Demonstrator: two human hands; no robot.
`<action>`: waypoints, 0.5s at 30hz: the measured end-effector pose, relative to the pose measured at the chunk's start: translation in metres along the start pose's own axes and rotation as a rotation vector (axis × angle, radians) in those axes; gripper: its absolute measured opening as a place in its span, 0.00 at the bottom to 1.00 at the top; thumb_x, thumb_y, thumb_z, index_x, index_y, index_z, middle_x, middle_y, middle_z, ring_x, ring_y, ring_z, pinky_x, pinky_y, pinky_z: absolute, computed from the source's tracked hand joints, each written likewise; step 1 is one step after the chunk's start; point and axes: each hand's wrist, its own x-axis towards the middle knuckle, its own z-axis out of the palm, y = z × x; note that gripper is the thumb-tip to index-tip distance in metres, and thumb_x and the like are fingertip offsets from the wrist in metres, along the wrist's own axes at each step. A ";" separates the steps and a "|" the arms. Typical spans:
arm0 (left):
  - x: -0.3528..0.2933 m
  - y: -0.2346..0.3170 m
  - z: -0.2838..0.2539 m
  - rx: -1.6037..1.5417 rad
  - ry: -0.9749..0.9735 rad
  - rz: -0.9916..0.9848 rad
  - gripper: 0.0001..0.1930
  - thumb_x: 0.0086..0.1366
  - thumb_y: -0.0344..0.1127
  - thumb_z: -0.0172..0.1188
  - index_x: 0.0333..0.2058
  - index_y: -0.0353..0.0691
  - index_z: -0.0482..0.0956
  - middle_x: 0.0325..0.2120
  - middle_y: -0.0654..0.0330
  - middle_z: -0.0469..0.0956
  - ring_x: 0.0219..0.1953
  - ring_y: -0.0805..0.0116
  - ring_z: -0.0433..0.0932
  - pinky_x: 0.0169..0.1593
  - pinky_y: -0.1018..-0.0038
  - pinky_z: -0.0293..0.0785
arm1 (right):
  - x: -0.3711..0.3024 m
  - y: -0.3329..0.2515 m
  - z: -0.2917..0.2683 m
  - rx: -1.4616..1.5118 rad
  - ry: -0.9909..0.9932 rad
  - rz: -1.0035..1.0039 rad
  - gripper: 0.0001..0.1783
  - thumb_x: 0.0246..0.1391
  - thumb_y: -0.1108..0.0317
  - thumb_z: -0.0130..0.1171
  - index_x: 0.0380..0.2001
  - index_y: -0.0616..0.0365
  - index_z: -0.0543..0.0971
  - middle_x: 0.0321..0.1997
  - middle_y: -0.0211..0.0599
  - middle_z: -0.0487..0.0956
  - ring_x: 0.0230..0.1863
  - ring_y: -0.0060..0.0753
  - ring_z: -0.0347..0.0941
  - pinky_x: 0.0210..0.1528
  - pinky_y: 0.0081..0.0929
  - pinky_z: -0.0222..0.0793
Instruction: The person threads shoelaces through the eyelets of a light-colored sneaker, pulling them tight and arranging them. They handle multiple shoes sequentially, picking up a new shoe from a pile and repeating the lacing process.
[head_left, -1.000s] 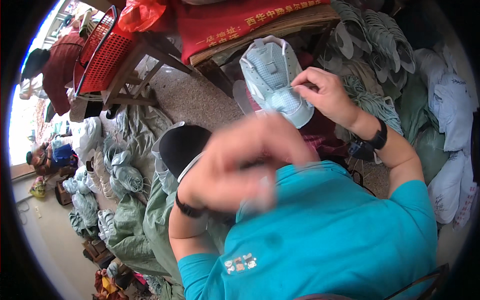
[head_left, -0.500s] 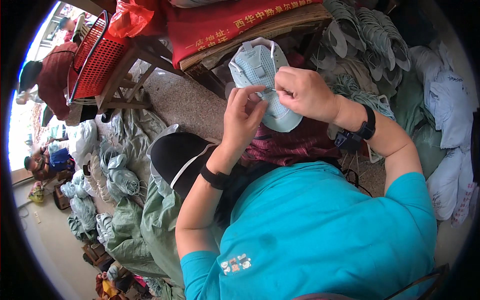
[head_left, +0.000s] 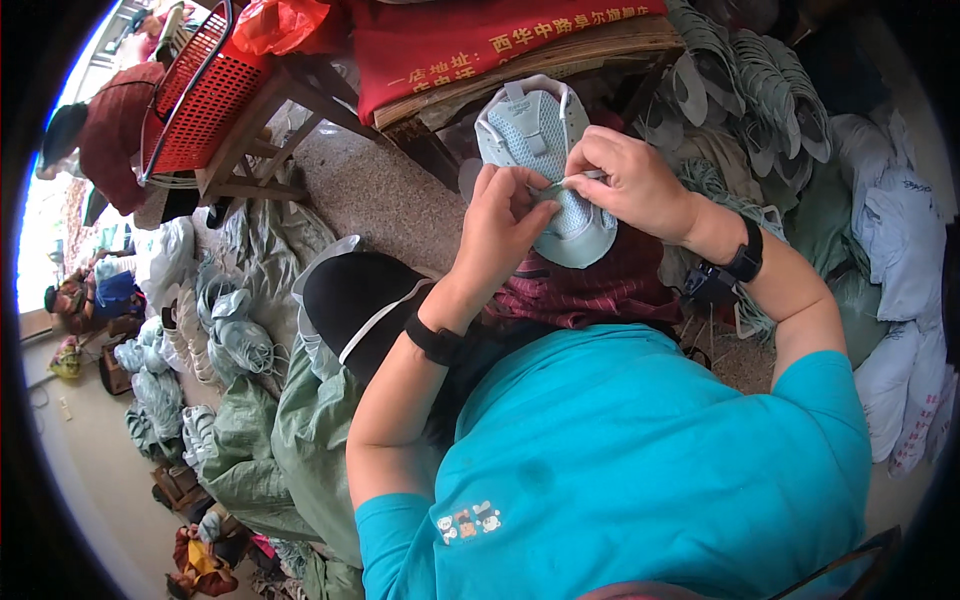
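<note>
A pale blue mesh shoe upper (head_left: 578, 240) lies over my lap, its padded collar pointing away from me. My left hand (head_left: 497, 225) comes to its left side, thumb and forefinger pinched at the middle of the upper. Close against those fingertips, my right hand (head_left: 635, 188) is closed in a pinch over the upper's right side. A small pale bit shows between its fingers, too little to tell its kind. Maroon cloth (head_left: 590, 290) covers my lap under the upper.
A wooden bench (head_left: 530, 75) with a red printed cloth (head_left: 430, 50) stands just beyond. Far left, a red basket (head_left: 200, 105) sits by another person (head_left: 120, 135). Bundled shoe parts (head_left: 780, 100) lie right, with white sacks (head_left: 905, 225). Green sacks (head_left: 320, 440) lie left.
My hands have come closer together, fingertips now meeting over the upper. The thin dark thing seen at my right fingertips no longer shows. The whole view has shifted slightly.
</note>
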 end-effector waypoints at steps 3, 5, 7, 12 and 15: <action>0.000 0.002 0.000 0.043 0.006 0.004 0.12 0.58 0.25 0.68 0.40 0.36 0.77 0.34 0.65 0.66 0.30 0.79 0.69 0.34 0.81 0.71 | 0.001 0.003 0.012 0.035 0.014 -0.047 0.07 0.52 0.75 0.65 0.32 0.62 0.76 0.33 0.39 0.76 0.35 0.38 0.77 0.37 0.32 0.73; 0.000 0.001 0.002 0.075 0.024 0.017 0.12 0.58 0.25 0.68 0.40 0.36 0.78 0.34 0.65 0.66 0.30 0.79 0.69 0.35 0.81 0.71 | 0.003 0.003 0.015 0.036 0.001 -0.040 0.07 0.51 0.75 0.65 0.32 0.62 0.76 0.34 0.40 0.76 0.35 0.40 0.77 0.38 0.32 0.72; -0.003 -0.001 0.003 0.024 0.031 0.003 0.12 0.58 0.24 0.68 0.40 0.36 0.78 0.34 0.65 0.66 0.30 0.78 0.69 0.34 0.80 0.71 | 0.005 0.003 0.013 0.054 -0.027 -0.018 0.07 0.51 0.74 0.65 0.32 0.61 0.76 0.34 0.41 0.76 0.36 0.41 0.77 0.39 0.33 0.72; -0.007 -0.001 0.005 0.050 0.086 0.055 0.11 0.58 0.24 0.68 0.40 0.37 0.79 0.35 0.64 0.66 0.29 0.78 0.69 0.32 0.80 0.70 | 0.008 -0.003 0.006 -0.024 -0.107 -0.058 0.07 0.52 0.71 0.64 0.34 0.60 0.77 0.35 0.41 0.76 0.37 0.41 0.76 0.40 0.34 0.72; -0.006 -0.003 0.000 0.180 0.124 0.170 0.10 0.58 0.24 0.67 0.39 0.38 0.79 0.34 0.63 0.67 0.29 0.75 0.70 0.32 0.79 0.71 | 0.011 -0.001 0.003 -0.030 -0.161 -0.050 0.08 0.52 0.71 0.62 0.36 0.60 0.78 0.35 0.41 0.77 0.37 0.41 0.76 0.40 0.34 0.72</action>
